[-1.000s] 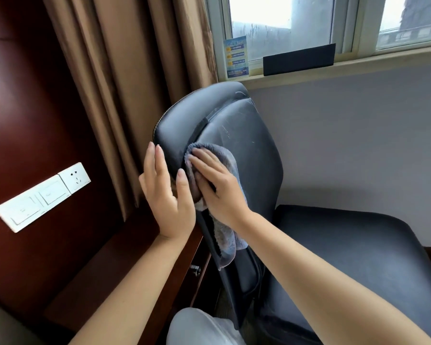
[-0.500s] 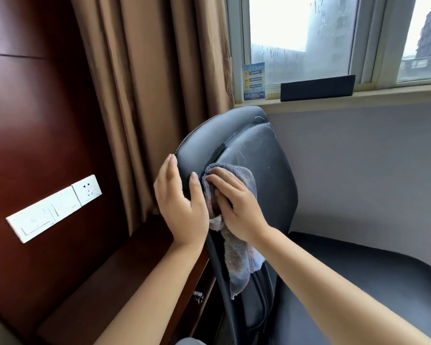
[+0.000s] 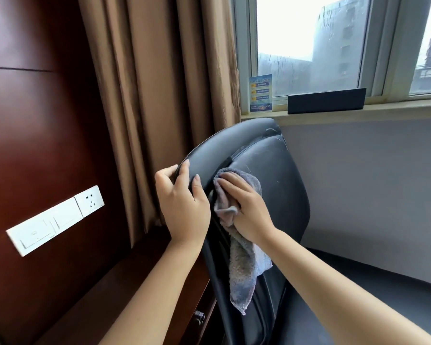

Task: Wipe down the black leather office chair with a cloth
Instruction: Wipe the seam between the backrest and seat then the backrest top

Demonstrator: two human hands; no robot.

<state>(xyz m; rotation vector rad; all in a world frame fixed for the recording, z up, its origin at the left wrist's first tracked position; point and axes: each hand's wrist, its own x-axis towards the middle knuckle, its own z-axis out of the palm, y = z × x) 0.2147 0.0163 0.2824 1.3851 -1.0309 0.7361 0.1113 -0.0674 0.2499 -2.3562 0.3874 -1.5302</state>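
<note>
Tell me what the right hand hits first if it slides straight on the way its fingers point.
Likely the seam on the black chair back: the right hand and cloth point up-left toward it.

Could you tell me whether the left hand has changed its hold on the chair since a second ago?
Yes. The left hand lay flat against the chair back; now its fingers curl round the edge, curtain side.

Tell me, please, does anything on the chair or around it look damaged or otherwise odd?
Yes: the chair back shows pale scuffs and scratch lines near its top edge, above the grey cloth that the right hand presses on it. The window glass is streaked with water. Nothing else stands out.
</note>
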